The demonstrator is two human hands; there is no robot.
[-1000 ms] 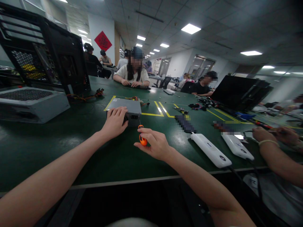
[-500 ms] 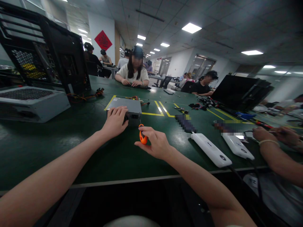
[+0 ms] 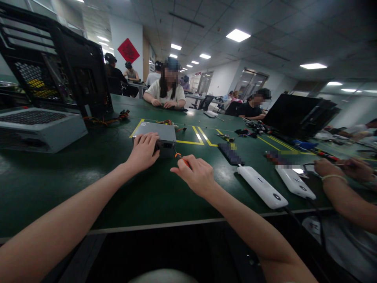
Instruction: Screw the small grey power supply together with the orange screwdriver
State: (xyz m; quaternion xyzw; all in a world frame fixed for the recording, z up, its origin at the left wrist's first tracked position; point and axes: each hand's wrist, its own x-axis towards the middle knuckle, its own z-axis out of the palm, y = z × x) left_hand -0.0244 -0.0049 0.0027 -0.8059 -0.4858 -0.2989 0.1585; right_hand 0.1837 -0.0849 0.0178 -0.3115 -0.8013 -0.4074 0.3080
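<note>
A grey metal computer power supply (image 3: 163,131) lies on the green table, its socket side towards me. My left hand (image 3: 144,151) grips its near left part, fingers over the top and thumb down the front. In my right hand (image 3: 196,173) is an orange and black screwdriver (image 3: 178,156), its handle mostly covered by my closed fingers. The thin shaft points up and left to the lower right corner of the power supply; whether the tip touches a screw is too small to tell. Loose cables (image 3: 167,122) show behind the unit.
A second power supply (image 3: 59,131) and a black computer case (image 3: 59,67) stand at left. Two white power banks (image 3: 262,186) with cables lie at right, near a co-worker's hands (image 3: 330,169). Yellow tape lines (image 3: 188,142) mark the table. Another person sits opposite.
My right hand has tilted the screwdriver, its handle swinging right and away from me, with more of it hidden in my fingers. The left hand and the power supply stay put.
</note>
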